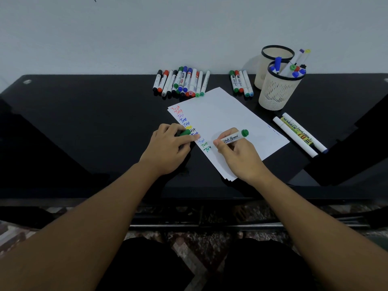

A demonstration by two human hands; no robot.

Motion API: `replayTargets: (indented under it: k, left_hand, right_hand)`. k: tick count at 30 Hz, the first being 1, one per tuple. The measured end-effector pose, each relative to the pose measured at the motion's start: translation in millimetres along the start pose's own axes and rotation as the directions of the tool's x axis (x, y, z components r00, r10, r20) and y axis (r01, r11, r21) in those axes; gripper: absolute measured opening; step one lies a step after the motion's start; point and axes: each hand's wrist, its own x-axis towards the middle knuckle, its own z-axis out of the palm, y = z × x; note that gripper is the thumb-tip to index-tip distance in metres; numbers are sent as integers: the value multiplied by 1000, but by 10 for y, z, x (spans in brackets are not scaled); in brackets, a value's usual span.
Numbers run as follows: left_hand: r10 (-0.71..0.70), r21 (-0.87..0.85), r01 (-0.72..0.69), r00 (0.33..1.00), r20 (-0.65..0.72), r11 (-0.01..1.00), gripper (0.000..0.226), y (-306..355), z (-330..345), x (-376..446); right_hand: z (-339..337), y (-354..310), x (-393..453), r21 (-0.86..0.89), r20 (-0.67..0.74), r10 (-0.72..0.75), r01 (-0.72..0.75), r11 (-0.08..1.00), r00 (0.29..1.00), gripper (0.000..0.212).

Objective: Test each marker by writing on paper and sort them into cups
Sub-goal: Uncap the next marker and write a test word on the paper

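Right hand (235, 153): fingers curled tight round a green whiteboard marker (233, 138), its tip down on the paper (226, 122) just left of the thumb.
Left hand (170, 148): fingers closed round a green cap (184, 132), fingertips resting on the paper's edge.
Writing: a column of coloured "Test" words (185, 124) between the hands.
Cups: nearer cup (277, 91), holding markers, and rear cup (270, 59) well beyond the right hand.
Loose markers (180, 82): far beyond the left hand.

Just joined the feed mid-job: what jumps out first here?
The right hand writing with a green whiteboard marker on the paper, under a column of coloured "Test" words. The left hand holds the green cap at the sheet's left edge. Behind lie marker rows, with two cups at right, the nearer holding markers.
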Motion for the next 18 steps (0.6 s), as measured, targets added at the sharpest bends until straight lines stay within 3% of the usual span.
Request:
replayTargets:
  k: [18]
  left_hand:
    - [0,1,0,1000,12,1000,42,1,-7,3]
  right_hand:
    - [-11,-2,-11,-38,-19,-28,27,999,999,13]
